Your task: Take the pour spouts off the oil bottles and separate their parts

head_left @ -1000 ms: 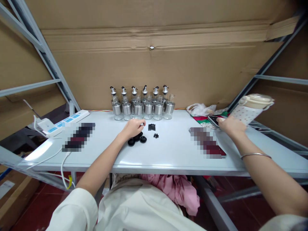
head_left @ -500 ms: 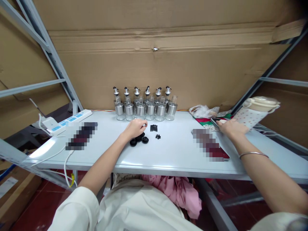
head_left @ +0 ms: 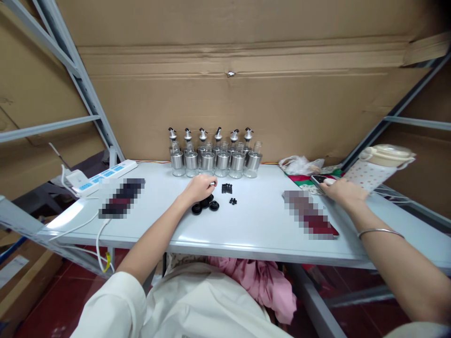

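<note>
My left hand (head_left: 200, 188) is closed above the middle of the table, with a small pale and dark piece at its fingertips, too small to name. Beneath it lie several round black caps (head_left: 213, 205). To its right are a cluster of short black sticks (head_left: 227, 188) and several tiny black pieces (head_left: 233, 201). My right hand (head_left: 345, 191) is closed at the right, beside a phone (head_left: 317, 179) and a small white rounded thing (head_left: 330, 181). What its fingers grip is mostly hidden. Behind my left hand stand clear glass bottles with silver bands (head_left: 221, 160), the rear ones with pour spouts (head_left: 218, 134).
A spotted tumbler (head_left: 369, 173) with a cream lid stands beyond my right hand. A blurred-out phone (head_left: 310, 216) lies at the right, another dark blurred item (head_left: 121, 199) at the left by a power strip (head_left: 105, 177). A plastic bag (head_left: 301, 165) rests on patterned cloth.
The view has shifted slightly, so everything sits a little farther right. Both hands keep nearly the same places, and nothing on the table has visibly moved.
</note>
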`<state>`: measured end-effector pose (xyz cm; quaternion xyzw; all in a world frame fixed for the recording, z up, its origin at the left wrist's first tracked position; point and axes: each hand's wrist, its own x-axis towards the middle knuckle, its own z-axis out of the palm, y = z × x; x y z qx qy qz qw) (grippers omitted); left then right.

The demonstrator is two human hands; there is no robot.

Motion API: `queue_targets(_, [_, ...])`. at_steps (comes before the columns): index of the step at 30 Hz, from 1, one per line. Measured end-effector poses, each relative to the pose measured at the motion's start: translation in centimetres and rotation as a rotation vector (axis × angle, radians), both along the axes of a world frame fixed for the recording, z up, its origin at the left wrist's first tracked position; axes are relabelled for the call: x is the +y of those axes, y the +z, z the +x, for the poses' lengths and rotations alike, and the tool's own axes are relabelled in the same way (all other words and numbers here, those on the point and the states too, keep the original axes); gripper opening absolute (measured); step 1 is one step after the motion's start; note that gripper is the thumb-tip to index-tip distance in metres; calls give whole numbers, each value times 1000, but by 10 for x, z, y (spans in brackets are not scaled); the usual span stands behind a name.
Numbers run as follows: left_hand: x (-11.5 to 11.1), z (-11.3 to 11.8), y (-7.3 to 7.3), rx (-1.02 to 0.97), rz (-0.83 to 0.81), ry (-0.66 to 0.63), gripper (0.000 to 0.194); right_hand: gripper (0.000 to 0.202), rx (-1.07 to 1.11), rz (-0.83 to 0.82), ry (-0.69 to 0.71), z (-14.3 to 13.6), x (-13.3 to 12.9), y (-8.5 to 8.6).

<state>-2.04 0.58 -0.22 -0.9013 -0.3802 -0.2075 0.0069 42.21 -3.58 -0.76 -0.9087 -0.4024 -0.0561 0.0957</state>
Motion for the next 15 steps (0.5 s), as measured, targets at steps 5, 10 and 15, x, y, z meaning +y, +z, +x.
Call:
queue_targets(5, [1, 1, -1, -26, -10, 8, 24, 63, 35, 130, -25, -40, 3, 30])
queue_targets(10, [2, 0, -1, -99, -53, 55, 27, 40, 14, 349, 289, -130, 19, 66])
queue_targets(15, [6, -5, -2, -128, -54, 54, 24, 23, 109, 371, 894, -210, 40, 45])
